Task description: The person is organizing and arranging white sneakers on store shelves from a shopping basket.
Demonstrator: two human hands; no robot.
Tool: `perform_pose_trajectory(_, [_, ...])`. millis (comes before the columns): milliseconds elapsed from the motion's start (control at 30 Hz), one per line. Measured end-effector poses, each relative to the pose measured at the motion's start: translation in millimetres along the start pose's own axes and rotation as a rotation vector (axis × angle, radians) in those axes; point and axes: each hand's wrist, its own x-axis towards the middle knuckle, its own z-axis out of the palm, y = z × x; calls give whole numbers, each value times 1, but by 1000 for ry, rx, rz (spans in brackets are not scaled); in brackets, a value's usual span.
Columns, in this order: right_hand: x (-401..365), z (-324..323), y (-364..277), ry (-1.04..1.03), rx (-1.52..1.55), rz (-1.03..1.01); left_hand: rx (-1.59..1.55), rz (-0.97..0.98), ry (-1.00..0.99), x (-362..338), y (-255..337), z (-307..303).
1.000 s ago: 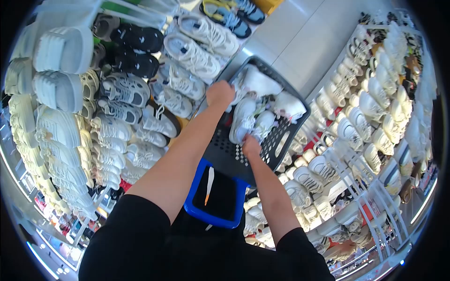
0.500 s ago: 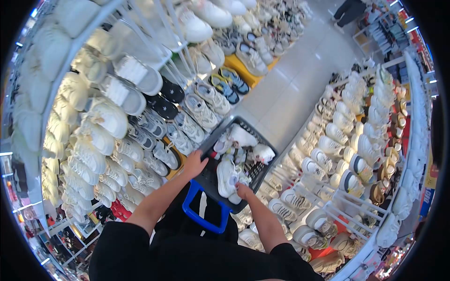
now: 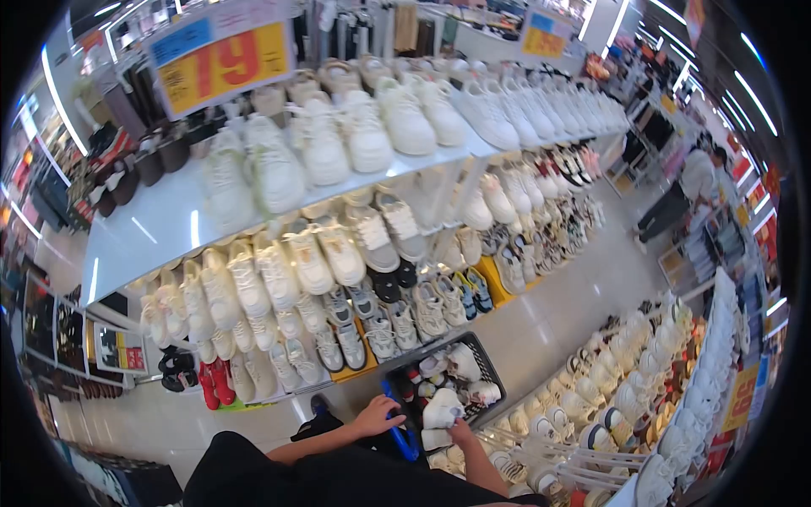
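A dark shopping basket (image 3: 485, 358) is in front of me at the lower middle, with several shoes piled inside. My left hand (image 3: 378, 417) is at the basket's near side, its fingers closed around the blue handle (image 3: 405, 441). At the near right of the basket, my right hand (image 3: 461, 433) grips a white sneaker (image 3: 441, 409) that rests on the pile. Its fingertips are partly hidden by the shoe.
White sneakers (image 3: 405, 116) line the shelf (image 3: 139, 237) on my left, with further rows below. Another shoe rack (image 3: 583, 389) stands on the right. Between them an aisle floor (image 3: 557, 308) runs away, with a person (image 3: 688, 190) farther off. A price sign (image 3: 224, 59) tops the shelf.
The view has tilted up and leftward, showing the shelf top and the store beyond. My left hand has shifted from the basket's rim to its blue handle. My right hand stays at the white sneaker.
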Motion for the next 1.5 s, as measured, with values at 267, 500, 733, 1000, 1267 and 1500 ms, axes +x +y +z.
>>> perform_pose_trajectory(267, [-130,-20,-139,116,276,-55,-186,-99,11,-61,0,-100])
perform_pose_trajectory(500, [-276,64,-309,80,850,-299,-222,-23,124,-124,-35,-156])
perform_pose_trajectory(733, [-326,188,-429,-39,1050,-394,-505,6,248,-131,-26,-197])
perform_pose_trajectory(1000, [-400,327,-547,-525,955,-326,-1165,166,491,-155,-29,-269])
perform_pose_trajectory(1267, [-383,456,-650,-821,955,-274,-1254,131,1120,-158,-56,-359])
perform_pose_trajectory(1500, [-353,545,-750,-731,1091,-320,-1125,230,1296,-146,-48,-441])
